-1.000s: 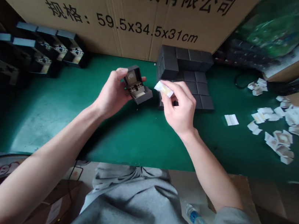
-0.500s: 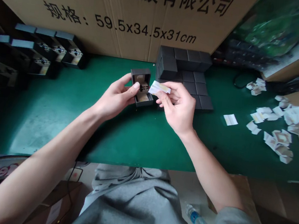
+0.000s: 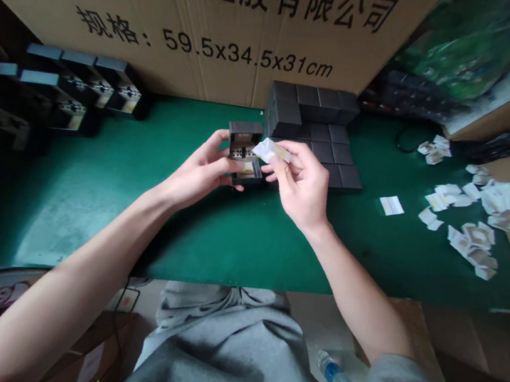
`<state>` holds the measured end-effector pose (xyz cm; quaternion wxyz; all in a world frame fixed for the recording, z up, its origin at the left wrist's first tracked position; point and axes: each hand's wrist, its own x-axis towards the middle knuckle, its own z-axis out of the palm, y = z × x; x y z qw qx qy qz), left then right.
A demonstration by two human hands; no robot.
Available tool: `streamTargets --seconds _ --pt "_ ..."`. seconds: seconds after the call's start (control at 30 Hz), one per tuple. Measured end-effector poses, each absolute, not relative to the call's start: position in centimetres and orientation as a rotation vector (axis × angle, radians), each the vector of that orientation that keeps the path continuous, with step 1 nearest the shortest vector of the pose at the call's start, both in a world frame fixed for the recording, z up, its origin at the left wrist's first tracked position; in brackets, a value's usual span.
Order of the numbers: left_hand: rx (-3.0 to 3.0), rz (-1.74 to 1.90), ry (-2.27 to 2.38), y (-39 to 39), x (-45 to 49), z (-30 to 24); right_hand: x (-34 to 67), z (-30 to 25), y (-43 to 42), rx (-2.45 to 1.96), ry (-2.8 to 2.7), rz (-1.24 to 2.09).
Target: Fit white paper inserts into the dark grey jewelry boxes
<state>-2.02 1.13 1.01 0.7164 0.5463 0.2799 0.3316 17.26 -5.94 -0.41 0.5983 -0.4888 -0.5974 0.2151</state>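
Observation:
A small black hinged box (image 3: 246,129) stands with its lid up, held in my left hand (image 3: 205,168). My left thumb reaches over the front of its lower half, where a pale lining and the metal hinge show. Right beside it, my right hand (image 3: 306,185) pinches a folded piece of white paper (image 3: 271,150) with a yellowish patch. The paper's left end is close to the box's right side; whether they touch I cannot tell. Behind my right hand stand several closed black boxes (image 3: 318,131), stacked in rows.
Several open black boxes (image 3: 127,88) stand at the left of the green table (image 3: 238,239). One white paper piece (image 3: 391,205) and a scatter of folded papers (image 3: 480,238) lie at the right. A large carton (image 3: 207,20) rises behind; a plastic bottle (image 3: 338,376) lies below the table.
The open box has shifted slightly right and turned to face me more. My left thumb has moved from the upper part to its lower half. The paper in my right hand looks more folded.

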Motion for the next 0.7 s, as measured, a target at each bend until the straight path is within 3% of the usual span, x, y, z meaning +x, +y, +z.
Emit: streamTargets --seconds 0.7 --pt "1.460 0.706 0.597 0.81 -2.14 1.20 16.53 0.49 -6.37 -1.229 -1.497 0.366"
